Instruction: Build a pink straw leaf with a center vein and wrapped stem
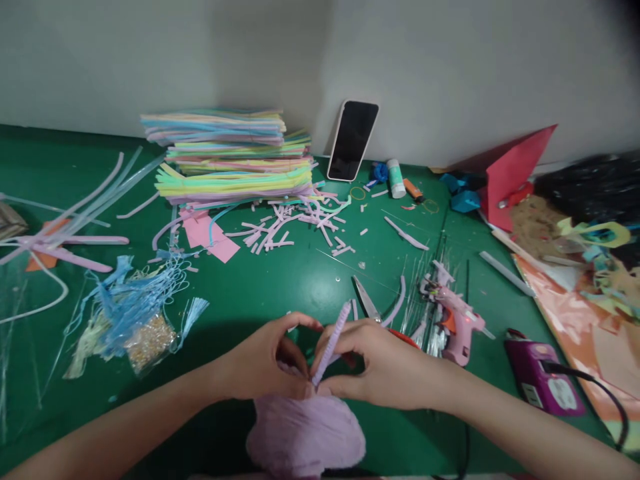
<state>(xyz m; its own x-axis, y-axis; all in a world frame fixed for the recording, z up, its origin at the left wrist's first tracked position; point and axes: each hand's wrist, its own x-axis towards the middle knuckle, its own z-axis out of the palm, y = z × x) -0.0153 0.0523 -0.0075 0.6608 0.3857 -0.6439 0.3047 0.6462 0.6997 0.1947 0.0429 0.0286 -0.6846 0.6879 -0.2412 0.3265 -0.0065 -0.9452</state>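
Two hands at one lilac piece, bottom centre of the table.
The left hand, fingers curled nearly closed, grips the top edge of the lilac piece; the right hand, likewise curled, pinches the base of one upright stem there. Counted nearby: one pair of scissors just beyond the right hand, partly hidden; one glue gun to its right; one purple box farther right; one phone leaning on the wall. Lilac offcuts are too many to count.
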